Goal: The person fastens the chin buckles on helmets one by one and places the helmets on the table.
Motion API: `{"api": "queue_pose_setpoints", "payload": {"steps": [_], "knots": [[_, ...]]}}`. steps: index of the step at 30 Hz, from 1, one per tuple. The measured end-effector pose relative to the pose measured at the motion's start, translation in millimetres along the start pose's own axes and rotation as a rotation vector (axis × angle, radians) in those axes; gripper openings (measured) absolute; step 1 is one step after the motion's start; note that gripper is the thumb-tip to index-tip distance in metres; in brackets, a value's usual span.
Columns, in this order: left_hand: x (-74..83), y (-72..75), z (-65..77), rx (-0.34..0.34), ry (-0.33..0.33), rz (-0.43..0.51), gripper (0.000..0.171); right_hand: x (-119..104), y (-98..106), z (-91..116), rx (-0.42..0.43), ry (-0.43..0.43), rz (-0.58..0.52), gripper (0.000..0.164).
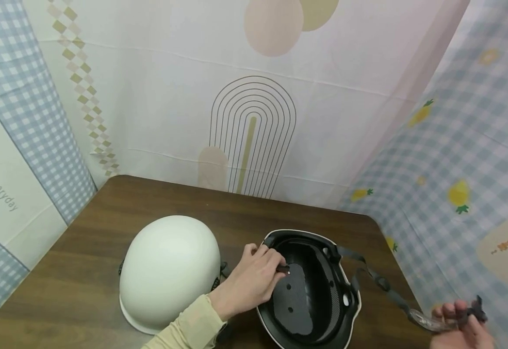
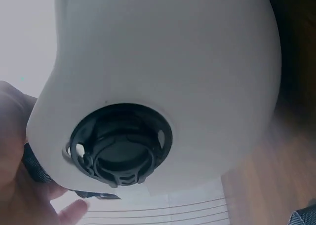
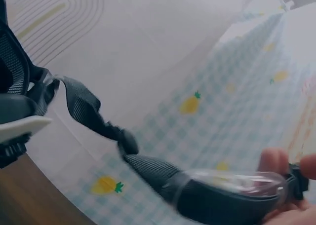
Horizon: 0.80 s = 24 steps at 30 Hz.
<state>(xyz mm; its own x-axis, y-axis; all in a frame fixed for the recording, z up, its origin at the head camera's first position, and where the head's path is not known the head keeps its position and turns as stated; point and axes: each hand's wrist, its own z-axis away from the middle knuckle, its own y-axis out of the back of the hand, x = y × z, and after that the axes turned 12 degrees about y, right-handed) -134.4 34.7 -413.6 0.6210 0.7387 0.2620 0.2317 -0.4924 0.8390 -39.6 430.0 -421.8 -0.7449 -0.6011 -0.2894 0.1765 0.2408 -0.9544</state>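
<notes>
A pale yellow fabric sleeve (image 1: 197, 322) passes beside a smooth white domed helmet (image 1: 171, 271) to the left hand (image 1: 251, 278), which pinches a small black plastic piece (image 1: 283, 269) over an upturned, black-lined white helmet (image 1: 303, 291) on the brown wood-grain table (image 1: 83, 247). The right hand (image 1: 461, 332) grips a black plastic buckle (image 1: 477, 310) on that helmet's dark grey webbing strap (image 1: 382, 283), extended rightward.

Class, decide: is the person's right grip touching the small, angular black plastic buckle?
Touching. The head view shows the right grip pinching the buckle between thumb and fingers.
</notes>
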Motion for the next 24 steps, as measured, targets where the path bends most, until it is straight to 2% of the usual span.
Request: {"api": "queue_pose_setpoints", "payload": {"steps": [2,4,7,9,12,15,18,21,24], "knots": [[0.6,1.6,-0.1,0.004,-0.002,0.065,0.015,2,-6,2,-0.060,-0.057,0.082,0.024],[0.9,2.9,-0.7,0.019,-0.001,0.148,0.016,9,-16,4,-0.066,-0.045,0.247,0.018],[1.2,3.7,-2.0,0.050,0.000,0.279,0.021,18,-33,10,-0.094,-0.088,0.545,0.015],[1.6,4.5,-2.9,0.072,0.002,0.341,0.028,24,-42,16,-0.166,-0.116,0.663,0.021],[2.6,6.5,-3.6,0.090,0.012,0.403,0.036,32,-54,27,-0.314,-0.145,0.690,0.028],[3.8,9.3,-3.8,0.089,0.032,0.456,0.035,41,-65,42,-0.450,-0.135,0.703,0.029],[5.1,11.7,-4.1,0.082,0.051,0.506,0.031,48,-75,57,-0.584,-0.128,0.802,0.029],[5.9,12.9,-4.1,0.068,0.060,0.545,0.029,53,-87,74,-0.742,-0.142,1.055,0.033],[6.4,13.4,-3.9,0.052,0.064,0.571,0.030,59,-98,91,-0.854,-0.115,1.361,0.040]]}}
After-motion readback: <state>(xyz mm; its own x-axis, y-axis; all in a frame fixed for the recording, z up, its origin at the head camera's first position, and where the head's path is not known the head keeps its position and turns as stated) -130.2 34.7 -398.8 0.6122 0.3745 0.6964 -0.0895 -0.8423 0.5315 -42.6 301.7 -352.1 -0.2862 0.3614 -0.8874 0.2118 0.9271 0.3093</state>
